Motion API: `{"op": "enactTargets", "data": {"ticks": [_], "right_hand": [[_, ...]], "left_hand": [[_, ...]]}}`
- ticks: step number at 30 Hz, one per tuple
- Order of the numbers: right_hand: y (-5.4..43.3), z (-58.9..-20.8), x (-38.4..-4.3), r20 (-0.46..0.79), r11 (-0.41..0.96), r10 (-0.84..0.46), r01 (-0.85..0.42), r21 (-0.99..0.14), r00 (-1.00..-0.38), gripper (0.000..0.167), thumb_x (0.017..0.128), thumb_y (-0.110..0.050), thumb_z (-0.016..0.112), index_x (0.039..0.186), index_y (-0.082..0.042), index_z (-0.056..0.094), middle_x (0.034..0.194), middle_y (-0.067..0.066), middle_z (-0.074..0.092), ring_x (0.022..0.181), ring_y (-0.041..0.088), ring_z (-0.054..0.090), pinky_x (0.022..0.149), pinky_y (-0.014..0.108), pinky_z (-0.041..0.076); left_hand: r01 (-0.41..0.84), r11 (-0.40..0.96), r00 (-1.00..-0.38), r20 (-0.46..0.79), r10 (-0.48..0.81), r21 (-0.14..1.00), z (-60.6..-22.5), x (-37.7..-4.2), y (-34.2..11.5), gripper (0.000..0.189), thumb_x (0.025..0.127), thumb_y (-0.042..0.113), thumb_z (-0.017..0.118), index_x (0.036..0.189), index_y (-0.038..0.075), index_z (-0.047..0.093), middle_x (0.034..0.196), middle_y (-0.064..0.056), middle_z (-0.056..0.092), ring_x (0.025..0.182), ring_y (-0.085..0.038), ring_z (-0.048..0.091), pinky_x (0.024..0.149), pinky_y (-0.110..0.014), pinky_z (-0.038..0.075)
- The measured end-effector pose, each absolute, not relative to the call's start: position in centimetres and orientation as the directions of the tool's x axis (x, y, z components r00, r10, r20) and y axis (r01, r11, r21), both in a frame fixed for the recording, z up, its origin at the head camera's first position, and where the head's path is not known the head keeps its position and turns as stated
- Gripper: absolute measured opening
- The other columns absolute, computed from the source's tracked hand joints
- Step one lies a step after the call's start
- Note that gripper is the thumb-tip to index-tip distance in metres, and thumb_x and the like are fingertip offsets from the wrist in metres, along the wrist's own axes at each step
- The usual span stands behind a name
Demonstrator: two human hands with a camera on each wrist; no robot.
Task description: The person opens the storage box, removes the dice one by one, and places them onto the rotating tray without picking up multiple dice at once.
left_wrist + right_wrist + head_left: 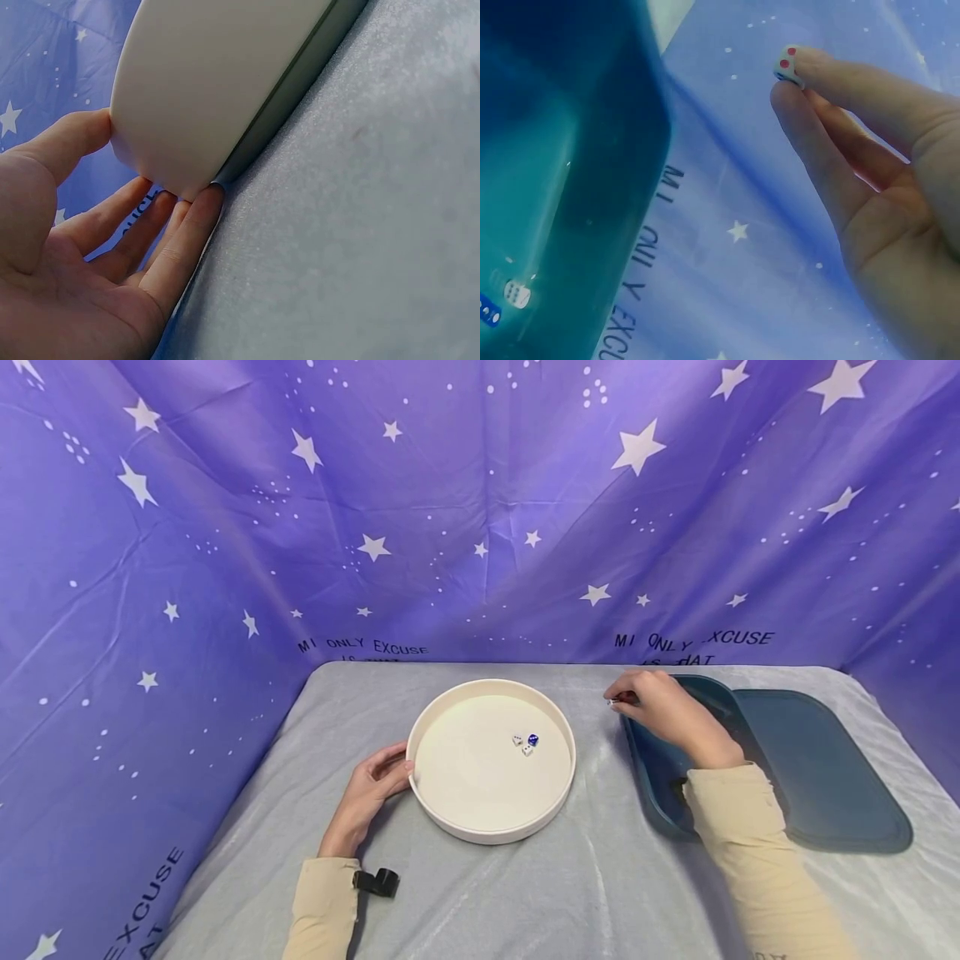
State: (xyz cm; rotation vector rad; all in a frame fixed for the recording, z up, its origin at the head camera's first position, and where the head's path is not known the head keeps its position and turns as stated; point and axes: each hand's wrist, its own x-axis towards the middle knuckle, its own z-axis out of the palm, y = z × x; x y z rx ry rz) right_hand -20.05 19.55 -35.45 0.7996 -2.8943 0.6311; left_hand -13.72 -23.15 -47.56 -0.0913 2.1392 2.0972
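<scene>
In the head view, a round cream tray (pixel 491 831) stands on the cloth-covered table. Two white dice (pixel 527 749) and one blue die (pixel 532 739) lie inside it, right of its middle. My left hand (pixel 375 781) holds the tray's left side; in the left wrist view the thumb meets the rim and the fingertips press low on the wall. Between thumb and fingertips, my right hand (pixel 667 710) pinches a white die (pixel 786 64) with red dots. That hand is raised over the left edge of a dark blue bin (pixel 648 802), right of the round tray.
Inside the bin, the right wrist view shows another white die (pixel 517 293) and a blue die (pixel 489 310). A flat dark blue lid (pixel 832 768) lies at the bin's right. Purple star-printed cloth (pixel 450 510) hangs behind the table.
</scene>
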Motion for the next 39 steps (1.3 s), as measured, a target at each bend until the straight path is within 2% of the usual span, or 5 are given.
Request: {"op": "enactTargets", "data": {"ticks": [14, 22, 29, 39], "right_hand": [[16.7, -34.8, -19.9, 0.190, 0.742, -0.504, -0.535, -0.403, -0.842, 0.013, 0.087, 0.004, 0.071, 0.099, 0.004, 0.074, 0.098, 0.016, 0.072, 0.087, 0.028, 0.070, 0.077, 0.041, 0.061], [15.1, -35.3, -19.7, 0.169, 0.739, -0.506, -0.526, -0.422, -0.846, 0.016, 0.087, 0.005, 0.071, 0.103, 0.004, 0.074, 0.100, 0.017, 0.072, 0.089, 0.028, 0.069, 0.079, 0.039, 0.061], [13.8, -36.2, -19.5, 0.149, 0.726, -0.513, -0.520, -0.450, -0.845, 0.017, 0.086, 0.004, 0.072, 0.103, 0.001, 0.075, 0.102, 0.013, 0.072, 0.093, 0.027, 0.069, 0.082, 0.039, 0.060], [12.2, -37.7, -19.3, 0.122, 0.704, -0.547, -0.534, -0.468, -0.828, 0.012, 0.086, 0.004, 0.073, 0.097, 0.002, 0.075, 0.098, 0.011, 0.071, 0.089, 0.022, 0.066, 0.077, 0.033, 0.059]], "left_hand": [[-0.146, 0.031, -0.988, -0.148, 0.048, 0.989, -47.4, -13.7, -23.1, 0.055, 0.094, 0.015, 0.070, 0.142, -0.001, 0.049, 0.138, -0.025, 0.054, 0.126, -0.032, 0.055, 0.090, -0.023, 0.058], [-0.139, 0.038, -0.989, -0.141, 0.045, 0.989, -47.4, -13.6, -23.1, 0.053, 0.093, 0.017, 0.071, 0.140, 0.001, 0.051, 0.136, -0.022, 0.057, 0.118, -0.019, 0.061, 0.091, -0.026, 0.058], [-0.135, 0.045, -0.989, -0.137, 0.050, 0.990, -47.5, -13.5, -23.2, 0.053, 0.094, 0.018, 0.070, 0.141, 0.001, 0.050, 0.137, -0.022, 0.056, 0.117, -0.018, 0.062, 0.091, -0.026, 0.058], [-0.119, 0.023, -0.991, -0.120, 0.065, 0.993, -47.7, -13.7, -23.2, 0.053, 0.094, 0.016, 0.070, 0.140, -0.001, 0.051, 0.135, -0.025, 0.056, 0.112, -0.012, 0.064, 0.090, -0.026, 0.058]]}}
